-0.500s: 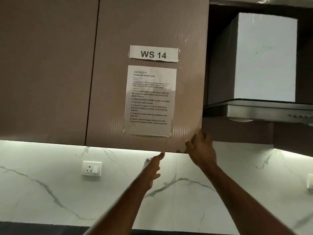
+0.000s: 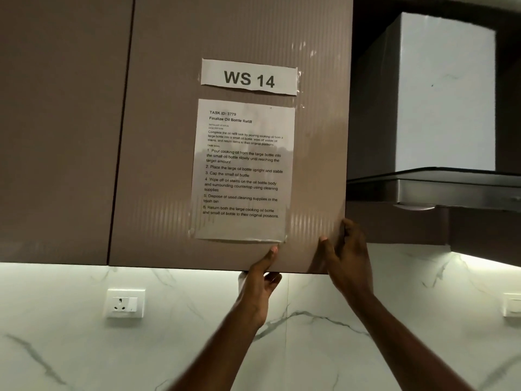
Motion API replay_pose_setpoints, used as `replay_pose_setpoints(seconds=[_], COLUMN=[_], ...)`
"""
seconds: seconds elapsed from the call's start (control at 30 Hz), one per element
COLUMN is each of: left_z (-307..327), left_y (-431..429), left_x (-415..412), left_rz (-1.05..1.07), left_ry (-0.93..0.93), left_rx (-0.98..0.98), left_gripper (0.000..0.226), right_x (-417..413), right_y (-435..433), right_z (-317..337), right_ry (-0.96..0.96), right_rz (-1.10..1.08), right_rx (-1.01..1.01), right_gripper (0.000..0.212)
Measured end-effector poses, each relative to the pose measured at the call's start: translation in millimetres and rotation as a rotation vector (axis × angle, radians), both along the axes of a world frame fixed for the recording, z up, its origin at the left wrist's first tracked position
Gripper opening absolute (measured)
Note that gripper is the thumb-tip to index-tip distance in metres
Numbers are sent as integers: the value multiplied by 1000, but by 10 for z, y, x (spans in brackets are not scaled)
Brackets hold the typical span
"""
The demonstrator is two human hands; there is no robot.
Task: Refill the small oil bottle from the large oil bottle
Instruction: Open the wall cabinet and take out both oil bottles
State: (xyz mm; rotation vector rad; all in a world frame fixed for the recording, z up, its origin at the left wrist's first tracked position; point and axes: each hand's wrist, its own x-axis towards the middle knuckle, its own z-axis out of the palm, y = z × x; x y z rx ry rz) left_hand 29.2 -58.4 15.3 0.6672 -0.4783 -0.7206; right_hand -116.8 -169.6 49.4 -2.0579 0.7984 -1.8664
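Observation:
No oil bottle is in view. A brown wall cabinet door (image 2: 231, 38) fills the upper middle, with a "WS 14" label (image 2: 249, 78) and a taped task sheet (image 2: 242, 170) on it. My left hand (image 2: 260, 280) grips the door's bottom edge, thumb on the front face and fingers underneath. My right hand (image 2: 345, 258) holds the door's lower right corner, fingers curled around its right edge.
A second brown cabinet door (image 2: 62, 122) hangs to the left. A steel range hood (image 2: 439, 187) with a white chimney juts out at the right. White marble backsplash (image 2: 84, 348) runs below, with a wall socket (image 2: 125, 303) and a switch plate (image 2: 513, 304).
Both hands have risen and closed onto the cabinet door: the left now pinches the bottom edge, the right wraps the lower right corner. The view has moved closer.

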Motion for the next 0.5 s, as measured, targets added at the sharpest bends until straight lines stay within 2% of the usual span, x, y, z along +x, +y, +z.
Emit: replay_pose_setpoints(seconds=[0.07,0.23,0.5], left_z=[-3,24,4], left_y=[111,561,1551], left_x=[-67,-501,-1221], left_rz=[-16,-86,-75], left_ry=[-9,-3,142], left_rx=[15,7,-18], left_gripper=[60,43,42], right_x=[-70,-496,-1122], right_y=[103,649,1981], right_z=[-40,-53,-50], right_ry=[-37,-220,-275], right_rz=[47,214,403], right_rx=[15,48,27], right_gripper=[53,34,37])
